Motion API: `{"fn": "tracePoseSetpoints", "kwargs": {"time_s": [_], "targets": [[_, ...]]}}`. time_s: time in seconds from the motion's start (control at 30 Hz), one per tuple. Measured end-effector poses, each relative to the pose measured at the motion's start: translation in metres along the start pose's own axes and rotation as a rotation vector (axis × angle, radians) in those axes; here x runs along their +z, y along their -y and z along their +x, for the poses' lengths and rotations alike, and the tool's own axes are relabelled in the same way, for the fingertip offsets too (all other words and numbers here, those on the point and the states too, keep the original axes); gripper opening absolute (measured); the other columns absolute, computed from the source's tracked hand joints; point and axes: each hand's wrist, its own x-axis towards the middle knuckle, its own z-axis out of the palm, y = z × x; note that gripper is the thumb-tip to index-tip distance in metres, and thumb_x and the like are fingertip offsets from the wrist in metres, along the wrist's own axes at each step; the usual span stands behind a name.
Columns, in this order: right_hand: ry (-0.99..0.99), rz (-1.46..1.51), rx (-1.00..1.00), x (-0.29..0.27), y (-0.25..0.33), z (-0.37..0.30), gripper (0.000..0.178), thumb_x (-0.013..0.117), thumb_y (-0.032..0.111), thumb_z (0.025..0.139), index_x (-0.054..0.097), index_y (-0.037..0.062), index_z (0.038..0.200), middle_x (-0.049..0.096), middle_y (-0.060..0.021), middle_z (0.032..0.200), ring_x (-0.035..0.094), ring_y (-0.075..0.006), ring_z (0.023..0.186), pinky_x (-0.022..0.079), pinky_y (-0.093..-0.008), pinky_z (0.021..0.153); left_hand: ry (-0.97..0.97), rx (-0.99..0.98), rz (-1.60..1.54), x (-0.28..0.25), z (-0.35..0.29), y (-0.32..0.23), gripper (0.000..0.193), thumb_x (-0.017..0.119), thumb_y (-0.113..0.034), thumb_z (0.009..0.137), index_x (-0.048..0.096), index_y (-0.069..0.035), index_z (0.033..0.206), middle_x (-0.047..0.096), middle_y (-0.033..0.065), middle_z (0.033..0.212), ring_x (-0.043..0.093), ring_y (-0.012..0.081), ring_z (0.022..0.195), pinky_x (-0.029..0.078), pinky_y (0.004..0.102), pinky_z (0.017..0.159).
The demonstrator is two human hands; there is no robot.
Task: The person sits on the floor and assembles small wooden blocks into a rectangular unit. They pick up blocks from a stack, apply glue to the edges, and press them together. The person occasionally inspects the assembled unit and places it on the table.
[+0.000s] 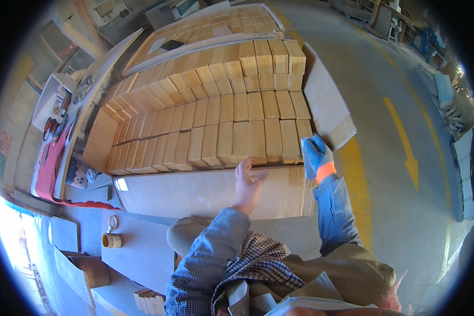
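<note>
Rows of pale wooden blocks point(226, 105) stand packed together on a stack of flat boards point(195, 192) in front of me. My left hand point(246, 181) is bare, with its fingers spread. It rests against the lower front of the nearest row of blocks. My right hand point(315, 155) wears a blue glove with an orange cuff and lies flat against the right end of that same front row, by the end block point(304, 130). Neither hand holds anything. Both sleeves are blue checked.
A second load of blocks point(216, 26) sits behind. A flat board point(326, 105) leans at the stack's right side. To the left are a grey bench point(142, 253) with a tape roll point(112, 240), a cardboard box point(92, 268) and red cloth point(50, 174). A yellow arrow point(405, 142) marks the concrete floor.
</note>
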Motion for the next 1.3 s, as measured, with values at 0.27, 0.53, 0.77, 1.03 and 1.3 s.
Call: {"fn": "tracePoseSetpoints", "kwargs": {"time_s": [0.27,0.53,0.77,1.03,1.3], "targets": [[0.011,-0.056,-0.131,0.006,-0.009,0.0,0.021,0.071,0.024,0.094,0.066,0.0052,0.087,0.052,0.0011,0.077,0.049,-0.009,0.076,0.048,-0.0276,0.085,-0.279,-0.047,0.076,-0.002,0.009,0.004,0.061,0.079,-0.025,0.087,0.048,-0.002,0.134,0.049,0.0181,0.13,0.051,0.0294,0.122,0.049,0.0421,0.097],[0.015,-0.004,-0.034,0.006,-0.008,0.008,0.022,0.071,0.027,0.094,0.066,0.007,0.088,0.056,0.0021,0.081,0.051,-0.0091,0.079,0.047,-0.0276,0.079,-0.246,-0.045,-0.007,-0.014,0.018,0.006,0.068,0.086,-0.028,0.08,0.047,0.001,0.129,0.049,0.0155,0.126,0.05,0.0275,0.119,0.043,0.0416,0.1],[0.128,0.03,0.101,0.013,0.013,0.025,0.02,0.071,0.025,0.093,0.064,0.006,0.089,0.061,0.0018,0.085,0.054,-0.0096,0.082,0.048,-0.0279,0.076,-0.179,0.026,0.095,-0.026,0.018,0.002,0.066,0.088,-0.031,0.076,0.049,0.0,0.119,0.049,0.0134,0.116,0.048,0.029,0.115,0.041,0.0402,0.101],[0.22,-0.111,-0.014,0.001,0.035,0.004,0.018,0.072,0.02,0.093,0.062,0.008,0.085,0.059,0.0036,0.081,0.053,-0.0073,0.079,0.046,-0.0245,0.075,-0.161,0.112,0.124,-0.049,0.006,-0.017,0.068,0.089,-0.035,0.074,0.05,0.001,0.117,0.048,0.0155,0.114,0.048,0.0311,0.108,0.043,0.0412,0.098],[0.25,-0.029,0.11,-0.016,0.047,-0.023,0.014,0.072,0.02,0.093,0.067,0.0073,0.093,0.062,0.0023,0.088,0.056,-0.0088,0.083,0.047,-0.0264,0.079,-0.174,0.14,0.203,-0.049,0.03,-0.002,0.039,0.06,-0.038,0.102,0.053,0.001,0.108,0.054,0.0174,0.1,0.047,0.0336,0.099,0.043,0.045,0.091]]}}
